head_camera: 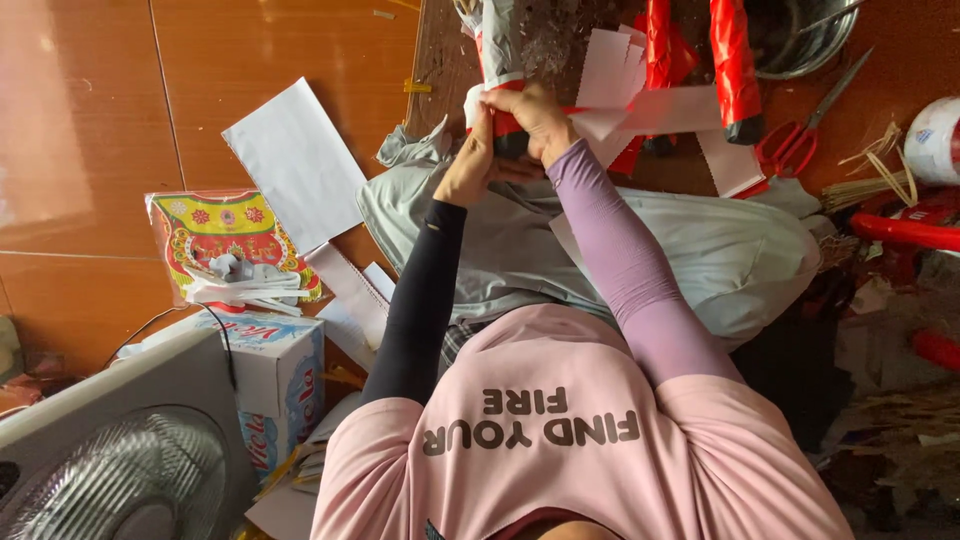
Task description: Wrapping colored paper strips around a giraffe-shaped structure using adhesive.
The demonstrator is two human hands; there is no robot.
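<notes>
Two hands on one red-and-grey paper-wrapped tube (503, 95), held above the lap at the edge of the worktop (560, 30). Left hand (468, 165), black sleeve, grip clamped on the tube's lower red end. Right hand (540, 115), lilac sleeve, fingers pinched on its white paper band. Two more red tubes (735, 70) stand nearby; one pair of red scissors (800, 135) lies beside them.
</notes>
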